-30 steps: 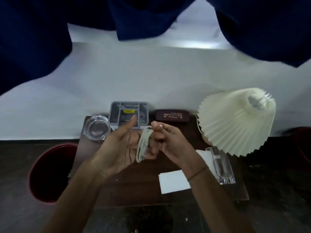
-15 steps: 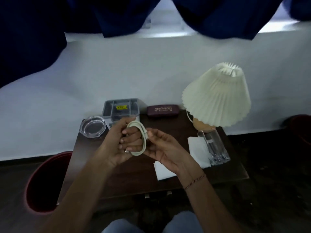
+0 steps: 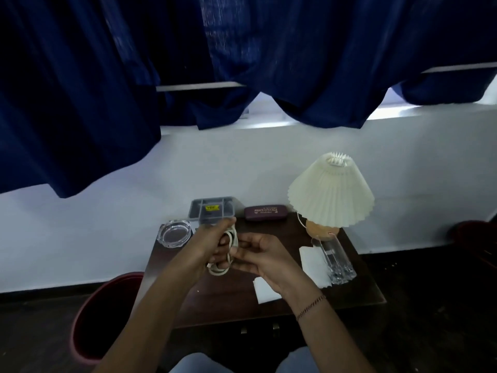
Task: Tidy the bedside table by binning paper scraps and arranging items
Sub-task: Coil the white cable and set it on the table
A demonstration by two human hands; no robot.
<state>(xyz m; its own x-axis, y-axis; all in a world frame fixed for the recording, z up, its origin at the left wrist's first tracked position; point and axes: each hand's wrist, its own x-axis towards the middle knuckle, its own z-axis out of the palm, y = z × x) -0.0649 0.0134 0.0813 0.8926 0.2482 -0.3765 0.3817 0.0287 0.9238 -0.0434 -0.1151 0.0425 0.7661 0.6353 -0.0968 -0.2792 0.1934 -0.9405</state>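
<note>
A coiled white cable point(image 3: 231, 247) is held above the dark wooden bedside table point(image 3: 357, 286). My left hand point(image 3: 208, 244) is wrapped around the coil. My right hand point(image 3: 258, 254) touches the coil's right side with its fingertips. White paper pieces point(image 3: 312, 262) lie on the table to the right, one partly under my right wrist. A dark red bin point(image 3: 105, 316) stands on the floor to the left of the table.
At the table's back stand a grey compartment tray point(image 3: 212, 208), a maroon glasses case point(image 3: 265, 212) and a pleated cream lamp point(image 3: 332, 197). A glass ashtray point(image 3: 174, 234) sits back left. A clear glass point(image 3: 336, 258) lies by the paper. Blue curtains hang above.
The view has tilted up and pulled back, showing more curtain. The coil stays between both hands, which have shifted slightly over the table's middle.
</note>
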